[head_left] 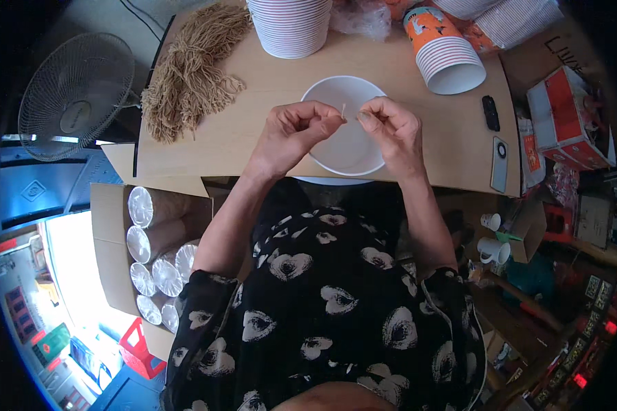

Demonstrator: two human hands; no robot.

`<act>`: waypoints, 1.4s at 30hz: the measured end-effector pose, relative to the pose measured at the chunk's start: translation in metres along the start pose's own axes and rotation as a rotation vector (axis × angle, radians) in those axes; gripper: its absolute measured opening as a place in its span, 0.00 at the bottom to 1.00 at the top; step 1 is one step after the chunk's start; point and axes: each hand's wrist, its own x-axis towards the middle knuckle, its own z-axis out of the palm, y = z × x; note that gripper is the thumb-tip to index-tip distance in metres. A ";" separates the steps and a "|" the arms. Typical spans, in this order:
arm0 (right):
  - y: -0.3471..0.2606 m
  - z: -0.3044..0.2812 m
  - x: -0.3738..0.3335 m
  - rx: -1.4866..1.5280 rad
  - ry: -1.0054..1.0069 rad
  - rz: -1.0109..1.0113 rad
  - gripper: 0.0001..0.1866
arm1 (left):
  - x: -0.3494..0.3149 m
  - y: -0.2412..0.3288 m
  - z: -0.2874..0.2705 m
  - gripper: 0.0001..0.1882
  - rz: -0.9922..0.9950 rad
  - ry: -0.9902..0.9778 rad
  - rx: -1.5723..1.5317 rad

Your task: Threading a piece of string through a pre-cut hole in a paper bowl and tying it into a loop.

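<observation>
Both of my hands are raised over a white paper bucket (348, 154) at the table's near edge. My left hand (296, 133) is closed in a pinch, and a short, thin pale strand like string (344, 108) sticks up from its fingertips. A small gap away, my right hand (396, 133) is also pinched, thumb against forefinger; whatever is between those fingers is too small to make out. A heap of tan twine strands (192, 72) lies on the table at the far left, apart from both hands.
Stacked white paper buckets (291, 31) stand at the back, and more buckets (456, 65) lie at the right. A black remote (490, 113) and a phone (500, 164) rest near the right edge. Left are a fan (79, 96) and a carton (110, 240) of wrapped cup stacks.
</observation>
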 end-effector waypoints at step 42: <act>-0.008 -0.036 0.001 -0.079 -0.059 0.012 0.06 | 0.006 0.025 -0.020 0.12 0.566 -0.075 0.954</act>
